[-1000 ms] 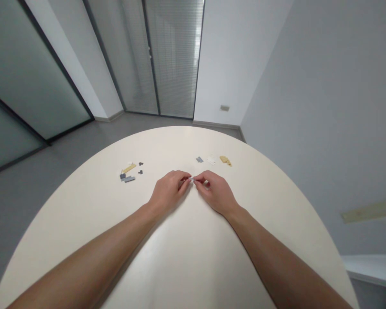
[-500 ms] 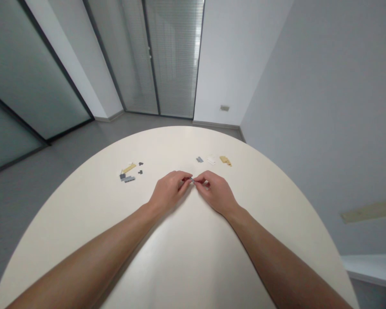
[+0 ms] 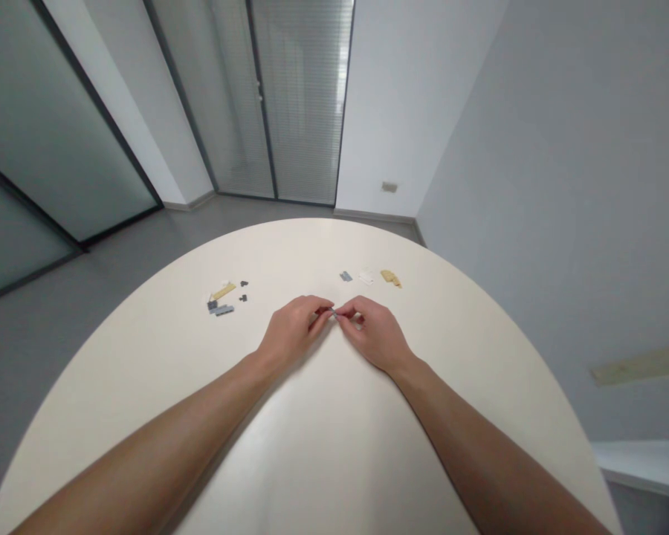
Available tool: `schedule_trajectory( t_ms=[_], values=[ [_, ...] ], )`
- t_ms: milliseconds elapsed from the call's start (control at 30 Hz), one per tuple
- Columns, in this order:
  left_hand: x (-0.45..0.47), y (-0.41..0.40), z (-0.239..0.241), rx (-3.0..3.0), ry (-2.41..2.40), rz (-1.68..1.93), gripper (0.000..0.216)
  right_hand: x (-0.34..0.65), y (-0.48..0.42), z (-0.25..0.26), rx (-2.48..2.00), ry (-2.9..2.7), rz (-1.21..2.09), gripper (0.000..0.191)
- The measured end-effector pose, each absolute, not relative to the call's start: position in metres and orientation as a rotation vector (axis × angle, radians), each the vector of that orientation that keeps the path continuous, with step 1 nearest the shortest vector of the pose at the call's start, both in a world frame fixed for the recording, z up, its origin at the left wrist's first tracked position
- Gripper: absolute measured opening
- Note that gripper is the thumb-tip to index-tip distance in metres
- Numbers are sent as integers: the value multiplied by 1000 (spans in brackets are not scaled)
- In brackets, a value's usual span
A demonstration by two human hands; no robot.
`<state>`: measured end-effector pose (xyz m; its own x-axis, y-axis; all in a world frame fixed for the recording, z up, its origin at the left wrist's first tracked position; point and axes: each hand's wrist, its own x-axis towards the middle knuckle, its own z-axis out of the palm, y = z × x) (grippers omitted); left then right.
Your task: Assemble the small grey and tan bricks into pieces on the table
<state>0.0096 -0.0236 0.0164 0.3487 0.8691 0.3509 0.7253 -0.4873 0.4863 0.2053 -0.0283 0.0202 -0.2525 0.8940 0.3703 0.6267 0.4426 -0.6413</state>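
Between my fingertips is a small grey building-brick piece [image 3: 333, 313], mostly covered by the fingers. My left hand [image 3: 295, 327] pinches it from the left, thumb and forefinger closed. From the right, my right hand [image 3: 376, 331] is closed on it in the same kind of pinch. Both hands rest low over the white table, fingertips nearly meeting. Just beyond them lie light grey pieces [image 3: 346, 276], white pieces [image 3: 366, 277] and tan pieces [image 3: 391, 278]. Whether the held piece is one part or two joined ones, I cannot tell.
On the left of the round white table [image 3: 323, 446] lie a long tan piece [image 3: 224, 290], grey pieces [image 3: 224, 310] and small dark pieces [image 3: 244, 298]. The table's curved far edge faces glass doors [image 3: 301, 104] and a wall [image 3: 406, 96].
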Motion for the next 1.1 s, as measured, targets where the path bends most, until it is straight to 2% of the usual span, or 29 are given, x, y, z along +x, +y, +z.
schedule_trajectory(
  t_ms=[1100],
  values=[
    [10,-23,18,2309,1436,844,19,204,-28,23,-1304,-1988,508,10]
  ],
)
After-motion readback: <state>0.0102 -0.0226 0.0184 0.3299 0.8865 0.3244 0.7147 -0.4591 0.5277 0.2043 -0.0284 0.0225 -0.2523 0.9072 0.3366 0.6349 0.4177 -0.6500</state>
